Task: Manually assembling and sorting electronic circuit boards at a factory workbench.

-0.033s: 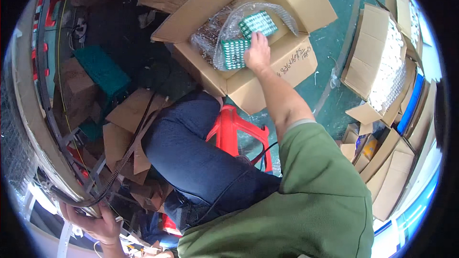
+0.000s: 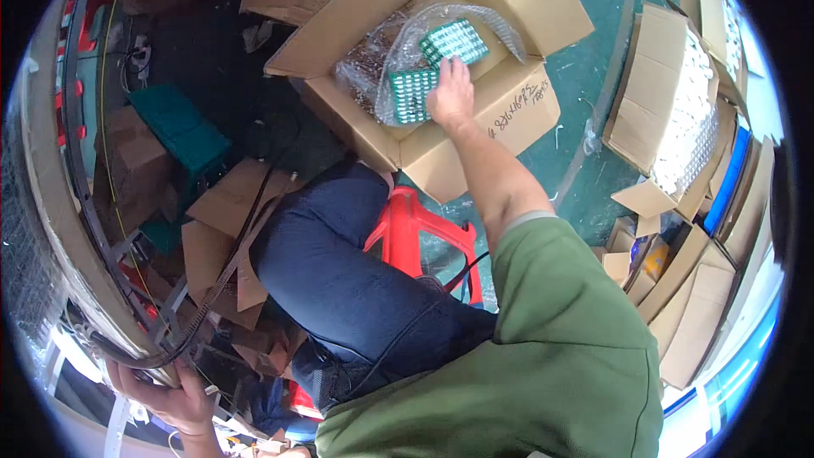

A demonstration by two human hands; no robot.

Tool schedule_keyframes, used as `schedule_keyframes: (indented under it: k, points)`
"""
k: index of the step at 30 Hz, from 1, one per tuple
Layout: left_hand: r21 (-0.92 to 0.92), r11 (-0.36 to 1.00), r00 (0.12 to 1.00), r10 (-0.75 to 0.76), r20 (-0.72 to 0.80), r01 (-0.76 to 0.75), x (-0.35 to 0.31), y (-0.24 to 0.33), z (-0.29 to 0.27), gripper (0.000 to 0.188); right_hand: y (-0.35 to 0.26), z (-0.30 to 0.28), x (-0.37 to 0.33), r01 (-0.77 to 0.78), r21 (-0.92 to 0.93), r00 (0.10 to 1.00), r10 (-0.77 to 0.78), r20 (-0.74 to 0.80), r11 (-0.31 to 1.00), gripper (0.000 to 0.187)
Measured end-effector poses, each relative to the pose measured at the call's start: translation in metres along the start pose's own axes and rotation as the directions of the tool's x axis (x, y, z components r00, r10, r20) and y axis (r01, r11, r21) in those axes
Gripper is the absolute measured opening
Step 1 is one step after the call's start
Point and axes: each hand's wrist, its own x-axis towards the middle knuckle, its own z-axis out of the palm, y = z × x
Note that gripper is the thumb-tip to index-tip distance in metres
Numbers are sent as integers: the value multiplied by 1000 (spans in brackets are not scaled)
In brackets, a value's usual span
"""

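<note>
My right hand (image 2: 452, 100) reaches into an open cardboard box (image 2: 352, 123), its fingers bent and close together at two green panels with rows of pale, shiny pieces, which look like circuit boards. The nearer green panel (image 2: 410, 100) meets the thumb side of this hand and seems to be pinched at its right edge. The farther green panel (image 2: 458, 41) lies just beyond the fingertips. Clear bubble wrap (image 2: 403, 55) lines the box around both. At lower left, my left hand (image 2: 176, 403) is closed around the edge of a worktable (image 2: 80, 288), beside a black hose.
A red plastic stool (image 2: 403, 233) stands near my leg. To the right are cardboard boxes, one holding white pieces (image 2: 682, 123) in bubble wrap. A dark green crate (image 2: 178, 127) and an open carton (image 2: 225, 242) sit at left. The black hose (image 2: 216, 288) hangs along the worktable.
</note>
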Motion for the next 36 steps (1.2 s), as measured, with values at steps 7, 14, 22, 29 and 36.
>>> schedule_keyframes:
  k: [7, 14, 22, 29, 36]
  points:
    - [-30, 999, 1000, -19, 4, 19, 0, 2, 2, 80, 6, -14, 11, 130, -243, 990, -112, 85, 961, 42]
    - [-40, 999, 999, -23, 23, 24, -3, 1, -2, 80, 81, -66, 72, 45, -345, 976, 33, 216, 937, 43]
    - [-65, 994, 994, -87, 72, 91, -4, -3, -1, 79, 97, -63, 110, -176, -243, 915, 249, 316, 954, 70]
    - [-42, 994, 993, -95, 69, 98, -8, -5, -6, 78, 83, -42, 105, -225, -228, 905, 290, 310, 947, 90]
    - [-19, 994, 991, -105, 87, 107, -14, -6, -6, 75, 72, -63, 126, -254, -128, 890, 284, 356, 959, 76]
